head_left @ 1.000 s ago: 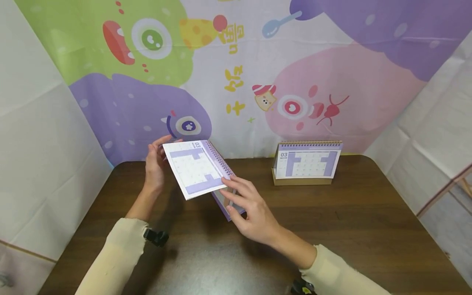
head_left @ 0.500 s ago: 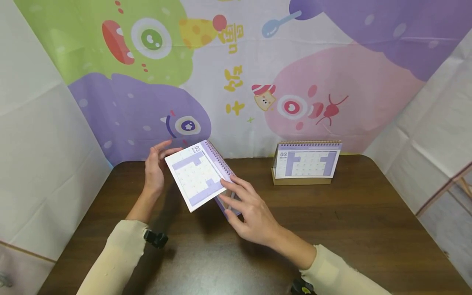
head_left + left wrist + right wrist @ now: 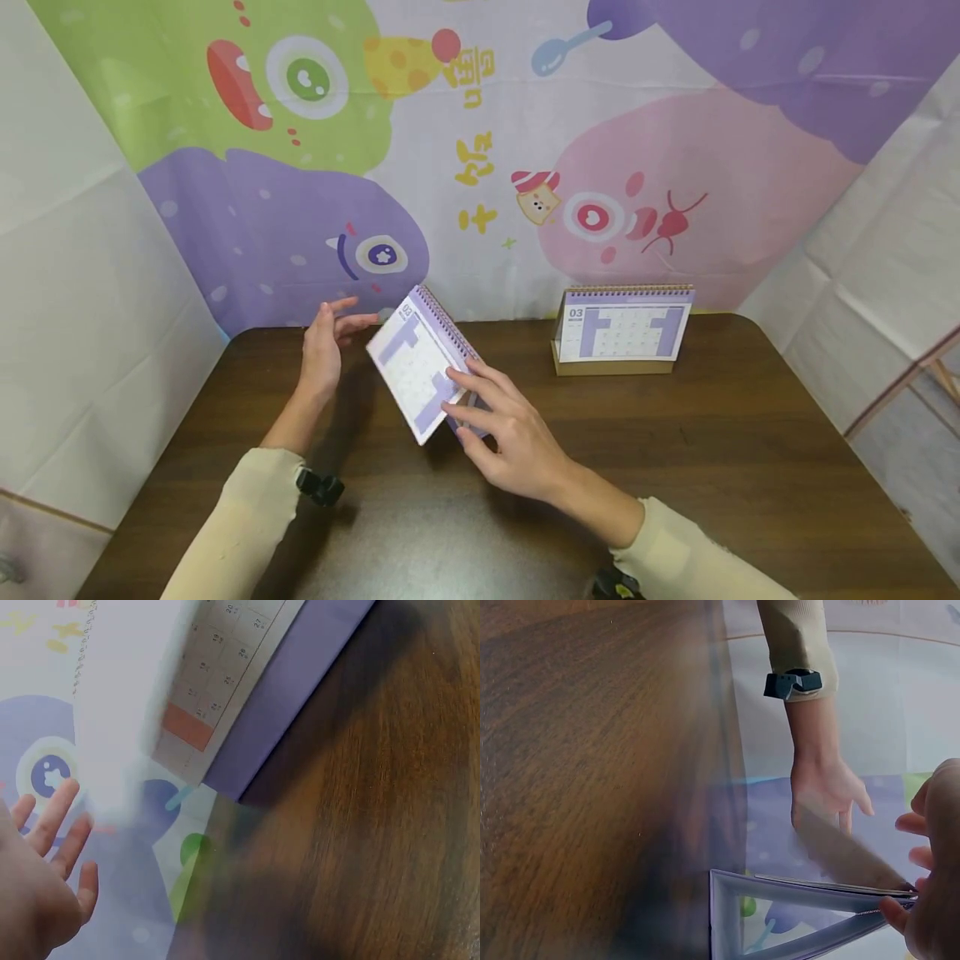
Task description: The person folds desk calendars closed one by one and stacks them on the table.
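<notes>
A purple-and-white desk calendar (image 3: 448, 323) stands slantwise on the table, its coil along the top. One month page marked 03 (image 3: 411, 364) hangs off the coil, lifted away from the calendar's front. My right hand (image 3: 521, 437) holds the near end of the calendar, fingertips over the coil and thumb lower on its side. My left hand (image 3: 322, 350) hovers by the far edge of that page, fingers spread and apart from it. Below the blurred page, the left wrist view shows another calendar sheet (image 3: 225, 671). The calendar's triangular base (image 3: 780, 895) shows end-on in the right wrist view.
A second desk calendar (image 3: 626, 333), also on 03, stands upright at the back right on a tan base. Behind the brown wooden table (image 3: 675, 483) hangs a cartoon-printed cloth (image 3: 480, 250). White panels (image 3: 97, 250) flank both sides.
The 03 page has swung down from nearly flat toward the calendar's front. My left hand has come off its edge and shifted slightly right. My right hand stays in place.
</notes>
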